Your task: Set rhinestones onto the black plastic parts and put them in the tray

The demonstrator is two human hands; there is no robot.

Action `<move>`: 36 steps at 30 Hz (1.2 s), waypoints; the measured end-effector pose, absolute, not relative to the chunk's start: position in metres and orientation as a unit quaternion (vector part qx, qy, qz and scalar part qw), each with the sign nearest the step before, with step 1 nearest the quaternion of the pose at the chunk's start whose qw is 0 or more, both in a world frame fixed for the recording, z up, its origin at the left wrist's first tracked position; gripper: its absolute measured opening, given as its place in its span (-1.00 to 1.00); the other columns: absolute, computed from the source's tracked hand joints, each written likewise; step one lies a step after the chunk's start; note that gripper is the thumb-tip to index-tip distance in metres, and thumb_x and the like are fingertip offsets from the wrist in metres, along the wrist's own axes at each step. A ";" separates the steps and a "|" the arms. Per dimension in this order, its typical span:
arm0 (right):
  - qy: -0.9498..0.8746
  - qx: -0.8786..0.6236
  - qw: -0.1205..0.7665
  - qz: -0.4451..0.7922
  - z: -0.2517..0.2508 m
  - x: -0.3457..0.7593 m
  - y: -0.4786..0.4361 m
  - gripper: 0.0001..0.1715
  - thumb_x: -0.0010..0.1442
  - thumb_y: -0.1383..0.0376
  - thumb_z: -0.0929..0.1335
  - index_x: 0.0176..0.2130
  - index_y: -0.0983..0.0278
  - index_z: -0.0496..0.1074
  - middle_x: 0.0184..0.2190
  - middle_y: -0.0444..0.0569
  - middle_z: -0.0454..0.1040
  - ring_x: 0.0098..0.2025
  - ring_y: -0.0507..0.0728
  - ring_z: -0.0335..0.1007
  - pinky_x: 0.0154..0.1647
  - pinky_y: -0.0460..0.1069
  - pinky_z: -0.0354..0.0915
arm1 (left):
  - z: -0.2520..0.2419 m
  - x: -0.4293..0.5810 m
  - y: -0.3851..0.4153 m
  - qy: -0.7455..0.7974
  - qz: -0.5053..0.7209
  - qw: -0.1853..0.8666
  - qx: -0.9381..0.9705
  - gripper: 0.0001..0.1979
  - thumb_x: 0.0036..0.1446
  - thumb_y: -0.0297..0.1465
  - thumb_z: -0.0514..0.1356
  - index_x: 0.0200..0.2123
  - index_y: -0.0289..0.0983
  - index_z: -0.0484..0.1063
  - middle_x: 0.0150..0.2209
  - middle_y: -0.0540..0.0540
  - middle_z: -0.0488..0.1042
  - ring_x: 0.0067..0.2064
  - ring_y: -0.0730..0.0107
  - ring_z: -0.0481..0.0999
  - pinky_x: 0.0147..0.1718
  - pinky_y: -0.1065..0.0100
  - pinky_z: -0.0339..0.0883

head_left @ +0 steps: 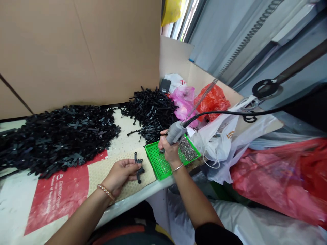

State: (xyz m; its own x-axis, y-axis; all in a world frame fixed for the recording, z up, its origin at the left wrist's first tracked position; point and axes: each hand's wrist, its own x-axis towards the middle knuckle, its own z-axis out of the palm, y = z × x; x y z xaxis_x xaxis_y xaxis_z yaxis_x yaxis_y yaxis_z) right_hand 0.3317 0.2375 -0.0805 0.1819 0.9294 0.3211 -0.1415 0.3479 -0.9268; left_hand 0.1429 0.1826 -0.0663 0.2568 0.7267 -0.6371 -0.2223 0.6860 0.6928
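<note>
Near the front edge of the surface (pixel 125 137), the left hand (pixel 121 174) pinches a black part (pixel 139 172) between thumb and fingers, over a beige bumpy mat (pixel 102 177). The part sticks out beyond the fingertips, on the side toward the green tray (pixel 151 154). Above this tray, where small metal pieces (pixel 188 149) lie, the right hand (pixel 168 147) is closed around a grey tool (pixel 176 132).

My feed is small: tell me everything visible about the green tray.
The green tray looks like plastic: shallow, rectangular, with a perforated floor and raised rim. It sits on the table, right of the textured mat. Small metallic pieces heap toward its right end; others lie scattered. The right hand, gripping a grey tool, partly hides it; contact is unclear.
</note>
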 end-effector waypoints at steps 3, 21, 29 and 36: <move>-0.466 -0.377 0.682 0.419 -0.069 0.329 0.238 -0.61 0.13 0.14 0.42 -0.12 0.28 0.30 -0.67 -0.29 0.16 -0.66 -0.01 0.08 -0.62 -0.13 0.11 | -0.064 0.144 0.182 0.527 0.312 0.753 0.242 -0.80 -0.12 -0.53 0.39 -0.40 -0.41 0.44 -0.43 -0.15 0.52 -0.48 0.45 0.47 -0.52 0.50 0.42; -0.376 -0.282 0.673 0.572 -0.034 0.260 0.223 -0.58 0.01 0.12 0.44 -0.20 0.27 0.30 -0.72 -0.33 0.09 -0.69 -0.06 -0.05 -0.61 -0.17 0.06 | -0.074 0.144 0.183 0.516 0.326 0.749 0.259 -0.75 -0.21 -0.49 0.38 -0.46 -0.39 0.37 -0.50 -0.08 0.45 -0.51 0.49 0.40 -0.55 0.48 0.41; -0.385 -0.283 0.671 0.567 -0.037 0.258 0.223 -0.58 0.03 0.13 0.43 -0.19 0.27 0.29 -0.70 -0.34 0.08 -0.69 -0.06 -0.05 -0.61 -0.17 0.06 | -0.076 0.144 0.182 0.506 0.330 0.753 0.262 -0.68 -0.30 -0.42 0.41 -0.46 -0.39 0.37 -0.49 -0.08 0.45 -0.50 0.48 0.40 -0.55 0.48 0.41; -0.393 -0.289 0.672 0.556 -0.039 0.260 0.222 -0.59 0.03 0.14 0.43 -0.20 0.27 0.28 -0.70 -0.33 0.09 -0.69 -0.06 -0.03 -0.61 -0.16 0.08 | -0.078 0.143 0.182 0.501 0.325 0.756 0.268 -0.64 -0.34 -0.38 0.43 -0.46 -0.38 0.37 -0.48 -0.10 0.46 -0.49 0.47 0.41 -0.54 0.47 0.41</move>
